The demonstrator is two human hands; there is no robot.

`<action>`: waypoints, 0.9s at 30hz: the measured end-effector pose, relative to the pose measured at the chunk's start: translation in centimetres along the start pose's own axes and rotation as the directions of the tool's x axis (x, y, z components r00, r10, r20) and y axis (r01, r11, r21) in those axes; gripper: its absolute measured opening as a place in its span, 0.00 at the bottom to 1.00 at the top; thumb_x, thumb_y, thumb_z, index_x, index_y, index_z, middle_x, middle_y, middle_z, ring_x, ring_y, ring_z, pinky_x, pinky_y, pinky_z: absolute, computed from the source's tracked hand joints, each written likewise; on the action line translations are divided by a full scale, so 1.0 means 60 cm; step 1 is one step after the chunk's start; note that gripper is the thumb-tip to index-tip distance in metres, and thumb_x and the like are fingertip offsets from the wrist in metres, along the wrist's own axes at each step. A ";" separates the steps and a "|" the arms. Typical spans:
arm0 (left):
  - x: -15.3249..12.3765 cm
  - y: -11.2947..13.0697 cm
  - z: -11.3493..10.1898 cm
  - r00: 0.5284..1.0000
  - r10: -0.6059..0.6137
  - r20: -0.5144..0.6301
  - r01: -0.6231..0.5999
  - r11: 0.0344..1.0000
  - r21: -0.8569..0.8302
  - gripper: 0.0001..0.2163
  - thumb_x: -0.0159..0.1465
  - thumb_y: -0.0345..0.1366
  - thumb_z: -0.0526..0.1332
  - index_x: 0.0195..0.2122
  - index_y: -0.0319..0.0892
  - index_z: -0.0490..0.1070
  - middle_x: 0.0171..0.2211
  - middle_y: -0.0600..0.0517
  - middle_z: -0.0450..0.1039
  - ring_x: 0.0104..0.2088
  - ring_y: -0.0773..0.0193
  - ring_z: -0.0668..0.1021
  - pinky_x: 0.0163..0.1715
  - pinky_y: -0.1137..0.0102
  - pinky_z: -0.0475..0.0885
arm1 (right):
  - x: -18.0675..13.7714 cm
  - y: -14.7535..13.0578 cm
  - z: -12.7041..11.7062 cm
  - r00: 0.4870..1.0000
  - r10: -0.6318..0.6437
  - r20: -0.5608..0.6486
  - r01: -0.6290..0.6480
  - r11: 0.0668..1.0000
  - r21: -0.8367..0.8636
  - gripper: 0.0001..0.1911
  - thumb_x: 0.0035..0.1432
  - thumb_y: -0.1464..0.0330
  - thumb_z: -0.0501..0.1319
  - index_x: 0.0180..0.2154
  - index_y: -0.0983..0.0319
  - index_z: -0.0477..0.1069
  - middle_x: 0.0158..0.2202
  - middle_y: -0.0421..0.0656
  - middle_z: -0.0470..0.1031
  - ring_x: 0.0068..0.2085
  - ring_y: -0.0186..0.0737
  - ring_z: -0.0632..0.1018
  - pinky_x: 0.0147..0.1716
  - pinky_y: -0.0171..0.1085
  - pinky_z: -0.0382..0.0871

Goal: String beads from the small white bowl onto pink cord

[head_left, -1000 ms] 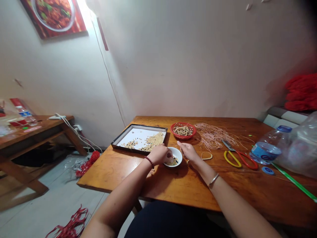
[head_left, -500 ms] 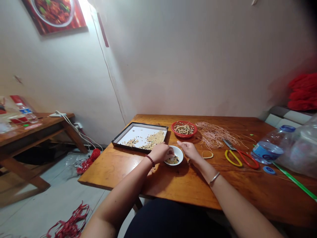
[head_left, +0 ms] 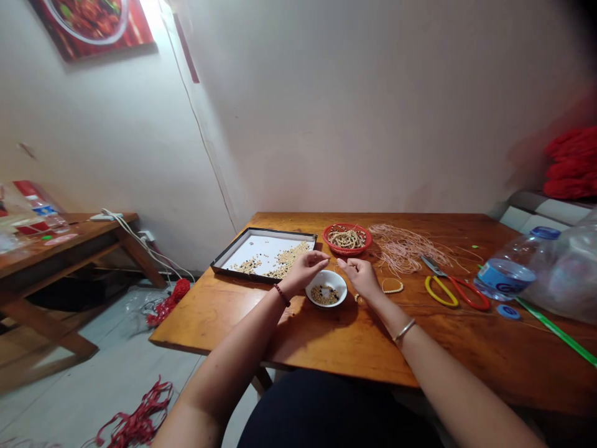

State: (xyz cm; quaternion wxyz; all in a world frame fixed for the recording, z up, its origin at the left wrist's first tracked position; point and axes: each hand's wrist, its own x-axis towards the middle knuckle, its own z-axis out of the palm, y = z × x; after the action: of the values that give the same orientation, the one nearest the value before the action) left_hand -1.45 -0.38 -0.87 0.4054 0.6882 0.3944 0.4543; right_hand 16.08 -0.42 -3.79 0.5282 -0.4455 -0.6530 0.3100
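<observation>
A small white bowl (head_left: 342, 287) of tan and dark beads sits on the wooden table (head_left: 354, 336) in front of me. My left hand (head_left: 303, 269) hovers just above and left of the bowl, thumb and fingertips pinched together on something too small to name. My right hand (head_left: 360, 276) is raised right of the bowl, fingers curled in a pinch toward the left hand; what it holds is too thin to make out. A small beaded loop (head_left: 392, 286) lies just right of that hand.
A black tray (head_left: 224, 257) of loose beads lies at the back left, beside a red basket (head_left: 368, 237) of strung beads. Pink cords (head_left: 405, 249), scissors (head_left: 450, 287), a water bottle (head_left: 506, 274) and a plastic bag (head_left: 566, 274) lie to the right. Another table (head_left: 56, 249) stands left.
My left hand has lifted out of the white bowl and now pinches above its rim. My right hand has risen slightly toward it.
</observation>
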 end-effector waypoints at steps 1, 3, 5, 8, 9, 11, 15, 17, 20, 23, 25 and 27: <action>0.000 -0.001 0.000 1.000 0.003 0.004 -0.003 1.000 0.003 0.18 0.55 0.47 0.64 0.37 0.36 0.72 0.36 0.46 0.76 0.36 0.63 0.76 0.38 0.70 0.70 | -0.001 -0.001 0.000 1.000 -0.006 -0.005 0.006 1.000 -0.029 0.27 0.53 0.50 0.56 0.18 0.60 0.48 0.17 0.34 0.47 0.21 0.29 0.53 0.21 0.32 0.48; 0.000 -0.003 0.001 1.000 0.005 0.013 -0.005 1.000 0.014 0.17 0.56 0.46 0.64 0.38 0.36 0.72 0.36 0.46 0.76 0.36 0.64 0.76 0.38 0.70 0.70 | -0.003 -0.001 0.000 1.000 -0.017 -0.007 0.016 0.996 -0.087 0.26 0.54 0.51 0.56 0.18 0.60 0.48 0.17 0.34 0.48 0.21 0.29 0.54 0.21 0.32 0.48; 0.001 -0.006 0.001 1.000 -0.001 0.018 0.000 1.000 0.016 0.17 0.56 0.46 0.64 0.38 0.36 0.73 0.36 0.46 0.76 0.36 0.64 0.76 0.38 0.70 0.69 | -0.004 0.000 -0.001 1.000 -0.027 -0.014 0.025 0.991 -0.133 0.26 0.54 0.51 0.56 0.18 0.60 0.48 0.17 0.34 0.48 0.21 0.29 0.54 0.21 0.32 0.48; 0.003 -0.011 0.002 1.000 -0.017 0.018 0.017 1.000 -0.004 0.18 0.55 0.47 0.64 0.38 0.35 0.73 0.36 0.45 0.76 0.35 0.65 0.76 0.37 0.70 0.69 | -0.004 0.001 -0.003 0.997 -0.041 -0.062 0.031 0.986 -0.161 0.26 0.55 0.51 0.56 0.18 0.60 0.48 0.17 0.34 0.48 0.21 0.29 0.54 0.21 0.32 0.48; 0.003 -0.013 0.002 1.000 -0.023 0.017 0.023 1.000 -0.013 0.18 0.55 0.46 0.65 0.38 0.35 0.73 0.36 0.45 0.76 0.35 0.65 0.76 0.37 0.70 0.69 | -0.004 0.002 -0.003 0.996 -0.045 -0.081 0.030 0.985 -0.172 0.26 0.55 0.51 0.56 0.18 0.60 0.48 0.17 0.34 0.48 0.21 0.29 0.54 0.21 0.32 0.47; 0.004 -0.015 0.002 0.999 -0.034 0.016 0.034 0.999 -0.029 0.19 0.54 0.46 0.65 0.38 0.35 0.73 0.36 0.45 0.76 0.35 0.65 0.76 0.37 0.70 0.69 | -0.004 0.003 -0.004 0.994 -0.051 -0.100 0.031 0.980 -0.195 0.26 0.55 0.52 0.56 0.18 0.60 0.48 0.17 0.34 0.48 0.21 0.28 0.53 0.21 0.32 0.47; 0.003 -0.009 0.005 0.998 -0.056 0.026 0.057 0.996 -0.065 0.19 0.53 0.47 0.66 0.37 0.35 0.73 0.36 0.46 0.76 0.34 0.65 0.76 0.37 0.71 0.68 | -0.005 0.005 -0.004 0.993 -0.064 -0.095 0.045 0.980 -0.196 0.26 0.55 0.52 0.56 0.18 0.60 0.48 0.17 0.34 0.48 0.21 0.28 0.53 0.21 0.32 0.47; 0.001 -0.002 0.007 0.997 -0.073 0.034 0.076 0.991 -0.107 0.19 0.53 0.47 0.66 0.37 0.36 0.73 0.35 0.47 0.76 0.34 0.65 0.75 0.36 0.71 0.68 | -0.006 0.003 -0.002 0.993 -0.067 -0.099 0.048 0.981 -0.186 0.27 0.55 0.52 0.56 0.18 0.60 0.47 0.17 0.34 0.47 0.21 0.28 0.53 0.21 0.32 0.47; -0.002 0.008 0.009 0.993 -0.112 0.044 0.118 0.977 -0.177 0.19 0.52 0.47 0.67 0.36 0.36 0.74 0.33 0.49 0.75 0.32 0.67 0.74 0.34 0.72 0.67 | -0.008 -0.001 -0.001 0.991 -0.075 -0.109 0.056 0.983 -0.173 0.27 0.56 0.52 0.56 0.18 0.60 0.47 0.17 0.33 0.47 0.21 0.28 0.53 0.21 0.32 0.47; -0.004 0.016 0.010 0.987 -0.150 0.060 0.159 0.965 -0.211 0.19 0.51 0.47 0.68 0.36 0.36 0.74 0.31 0.50 0.75 0.30 0.69 0.73 0.32 0.73 0.65 | -0.009 -0.005 -0.002 0.991 -0.085 -0.106 0.067 0.985 -0.156 0.26 0.56 0.53 0.56 0.18 0.60 0.47 0.17 0.33 0.46 0.21 0.28 0.53 0.21 0.32 0.47; -0.005 0.020 0.010 0.984 -0.166 0.068 0.177 0.960 -0.219 0.20 0.50 0.47 0.68 0.36 0.36 0.74 0.31 0.50 0.75 0.30 0.68 0.73 0.31 0.74 0.65 | -0.009 -0.006 -0.003 0.991 -0.086 -0.099 0.070 0.986 -0.152 0.26 0.56 0.53 0.56 0.18 0.60 0.47 0.17 0.33 0.47 0.21 0.28 0.53 0.21 0.32 0.47; -0.006 0.022 0.010 0.983 -0.171 0.072 0.183 0.958 -0.221 0.20 0.50 0.47 0.68 0.36 0.35 0.74 0.31 0.50 0.74 0.30 0.69 0.73 0.30 0.74 0.64 | -0.009 -0.007 -0.003 0.991 -0.089 -0.101 0.073 0.985 -0.156 0.26 0.56 0.53 0.56 0.18 0.60 0.47 0.17 0.33 0.47 0.21 0.28 0.53 0.21 0.32 0.47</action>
State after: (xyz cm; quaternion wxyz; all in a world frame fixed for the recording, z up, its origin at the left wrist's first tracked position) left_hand -0.76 -1.29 0.07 0.5305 0.6111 0.3894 0.4399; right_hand 16.19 -1.09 -3.61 0.5395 -0.4735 -0.6628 0.2133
